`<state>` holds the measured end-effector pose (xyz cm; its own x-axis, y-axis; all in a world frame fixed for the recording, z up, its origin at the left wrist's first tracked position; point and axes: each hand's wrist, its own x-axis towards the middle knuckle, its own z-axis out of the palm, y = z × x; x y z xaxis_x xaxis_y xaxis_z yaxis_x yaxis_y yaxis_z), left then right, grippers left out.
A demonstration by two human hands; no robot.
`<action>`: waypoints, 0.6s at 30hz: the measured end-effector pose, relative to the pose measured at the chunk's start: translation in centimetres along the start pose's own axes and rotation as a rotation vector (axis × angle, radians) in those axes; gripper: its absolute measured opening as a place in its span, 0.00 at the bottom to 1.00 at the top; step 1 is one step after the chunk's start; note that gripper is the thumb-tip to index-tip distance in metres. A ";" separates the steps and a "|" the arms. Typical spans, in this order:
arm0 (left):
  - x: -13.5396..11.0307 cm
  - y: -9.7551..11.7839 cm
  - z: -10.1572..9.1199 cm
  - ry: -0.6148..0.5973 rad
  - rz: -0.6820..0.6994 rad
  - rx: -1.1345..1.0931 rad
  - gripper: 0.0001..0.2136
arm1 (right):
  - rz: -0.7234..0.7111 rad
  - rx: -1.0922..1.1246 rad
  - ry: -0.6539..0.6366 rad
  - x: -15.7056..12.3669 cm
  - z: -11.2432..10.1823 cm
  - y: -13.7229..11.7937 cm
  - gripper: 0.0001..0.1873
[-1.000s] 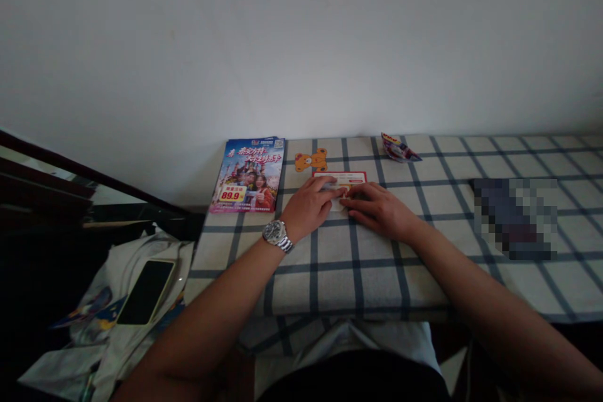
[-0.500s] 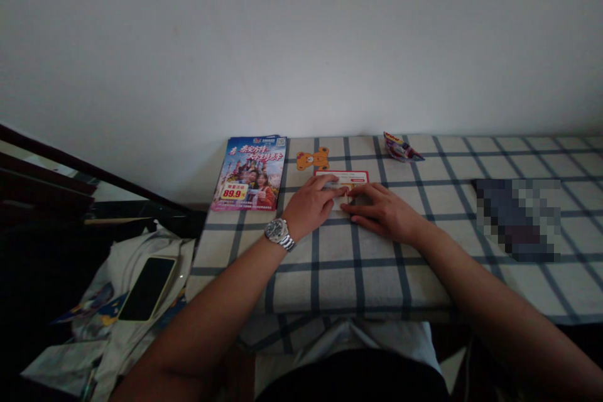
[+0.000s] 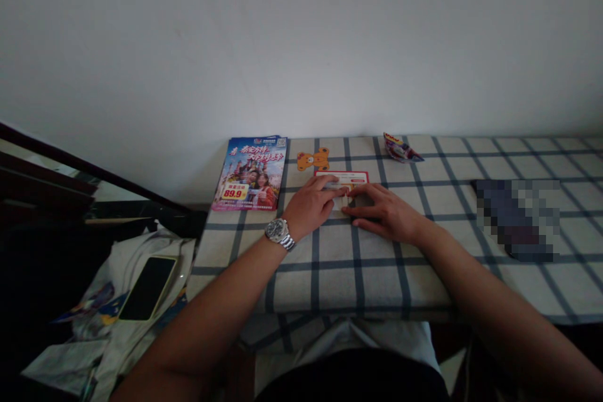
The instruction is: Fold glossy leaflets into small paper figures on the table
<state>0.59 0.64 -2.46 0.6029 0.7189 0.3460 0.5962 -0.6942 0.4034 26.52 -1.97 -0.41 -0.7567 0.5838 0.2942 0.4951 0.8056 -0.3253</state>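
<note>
A red-bordered card with white printed panels (image 3: 354,176) lies on the checked tablecloth (image 3: 330,276), its lower part covered by my hands. My left hand (image 3: 311,204), a metal watch (image 3: 279,233) on its wrist, rests on the card's left side with fingers stretched out and apart. From the right, my right hand (image 3: 381,210) bends over the lower right of the card, its fingers spread. The index fingertips almost meet on the card. Something small and pale under them is too hidden to make out. A bear-shaped cutout (image 3: 313,159) lies just behind the card.
At the left edge of the table is a stack of colourful leaflets (image 3: 249,173). A crumpled wrapper (image 3: 402,149) lies near the wall, and a dark, pixelated item (image 3: 511,217) at the right. Lower left, a phone (image 3: 147,289) lies on a pale bag (image 3: 174,245).
The right hand's fingers have shifted very slightly on the card. The left hand, the card and the other things stay where they were.
</note>
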 end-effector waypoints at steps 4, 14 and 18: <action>0.0 -0.1 0.0 -0.003 0.013 0.000 0.22 | -0.004 0.029 0.004 0.0 -0.1 0.1 0.18; -0.3 -0.3 -0.3 -0.017 0.040 -0.002 0.24 | 0.049 0.006 0.044 -0.2 0.8 0.6 0.21; -0.2 -0.2 -0.3 -0.020 0.033 0.010 0.23 | 0.042 -0.016 0.045 -0.2 0.9 0.6 0.20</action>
<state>0.22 0.62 -2.39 0.6325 0.6951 0.3417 0.5813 -0.7176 0.3836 26.56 -1.71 -1.47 -0.7152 0.6208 0.3212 0.5331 0.7817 -0.3237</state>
